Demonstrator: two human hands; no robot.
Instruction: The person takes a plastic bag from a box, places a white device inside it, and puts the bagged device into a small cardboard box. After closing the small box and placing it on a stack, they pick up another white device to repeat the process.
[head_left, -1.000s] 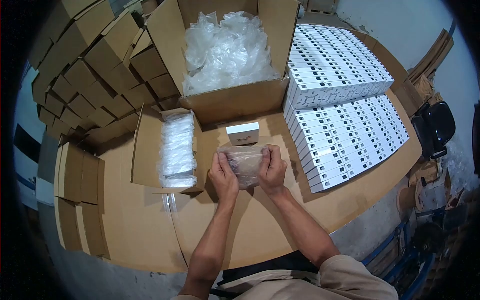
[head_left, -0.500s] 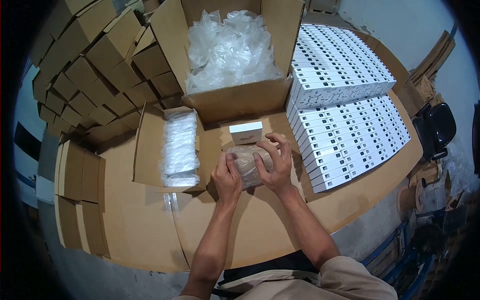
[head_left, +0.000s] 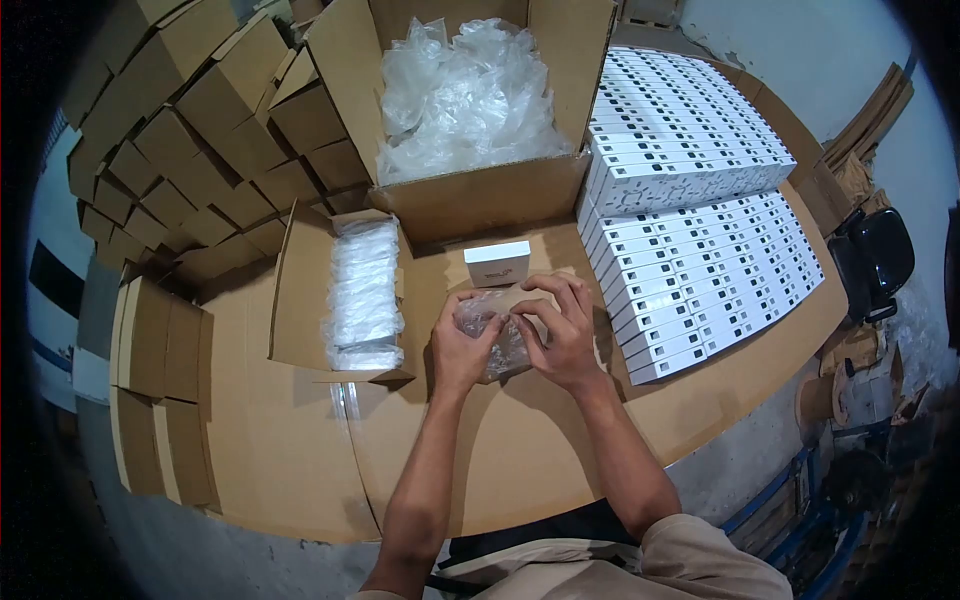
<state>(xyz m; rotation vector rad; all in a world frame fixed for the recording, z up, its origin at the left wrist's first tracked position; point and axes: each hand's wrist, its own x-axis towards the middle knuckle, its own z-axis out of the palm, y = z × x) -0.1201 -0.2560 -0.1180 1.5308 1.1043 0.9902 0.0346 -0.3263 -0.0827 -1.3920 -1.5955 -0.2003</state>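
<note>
Left hand (head_left: pixel 462 348) and right hand (head_left: pixel 564 342) had moved closer together since half a second earlier, thumbs nearly meeting, both gripping the clear bag (head_left: pixel 510 358). Bag sat between them, just this side of the white box (head_left: pixel 497 264). Small carton (head_left: pixel 302 295) at left held wrapped packs (head_left: pixel 364 295); big carton (head_left: pixel 490 205) behind, loose plastic bags (head_left: pixel 470 105).

**Cartons and white boxes crowd the brown tabletop**

The brown tabletop (head_left: pixel 280 450) bears a large open carton (head_left: pixel 490 205) at twelve o'clock, with a lone white box (head_left: pixel 497 264) just before it. Rows of white boxes (head_left: pixel 712 285) fill two o'clock. A smaller open carton (head_left: pixel 300 310) sits at ten, clear tape (head_left: pixel 346 402) at eight, brown boxes (head_left: pixel 165 345) at nine.
</note>
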